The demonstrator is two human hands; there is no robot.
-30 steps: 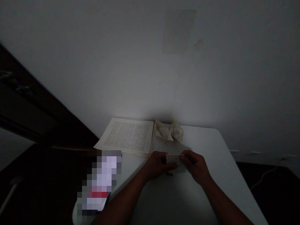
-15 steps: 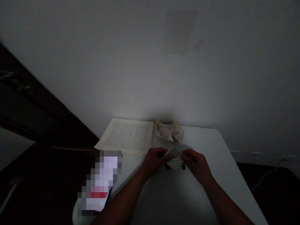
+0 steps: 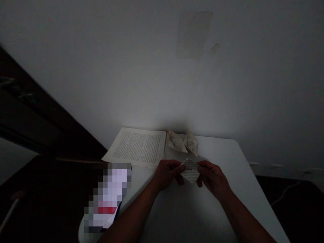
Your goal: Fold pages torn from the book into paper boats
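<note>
A small diamond of folded printed paper (image 3: 190,171) is held over the table between my two hands. My left hand (image 3: 167,173) pinches its left corner, thumb on top. At the opposite corner, my right hand (image 3: 214,177) grips the paper between thumb and fingers. Just beyond my hands stand two folded paper boats (image 3: 177,143), side by side, made of similar printed paper. Fingers partly hide the diamond's side corners.
An open-faced book or stack of printed pages (image 3: 138,146) lies at the back left of the white table (image 3: 248,202), near the wall (image 3: 141,67). A phone (image 3: 111,195), blurred by pixels, rests at the left edge. A pale cable (image 3: 286,193) hangs at the right.
The paper diamond has shifted slightly right and turned a little, and my left thumb has slid toward its left corner. Both hands keep their hold.
</note>
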